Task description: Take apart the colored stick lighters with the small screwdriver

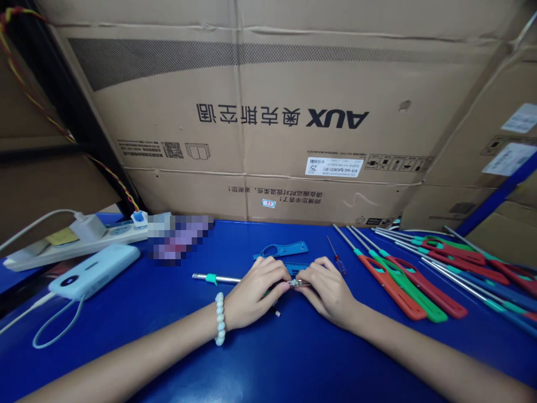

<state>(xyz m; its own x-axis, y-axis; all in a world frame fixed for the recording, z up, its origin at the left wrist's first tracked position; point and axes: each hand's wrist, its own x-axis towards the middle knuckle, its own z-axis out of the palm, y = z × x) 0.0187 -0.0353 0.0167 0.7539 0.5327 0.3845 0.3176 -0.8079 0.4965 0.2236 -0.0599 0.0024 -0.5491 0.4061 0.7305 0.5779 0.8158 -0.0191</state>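
Cardboard box [268, 112], printed upside down: brand "AUX" followed by Chinese characters. White label [333, 167] on the box: number, possibly "25"; remaining print too small to read. No other legible markings.
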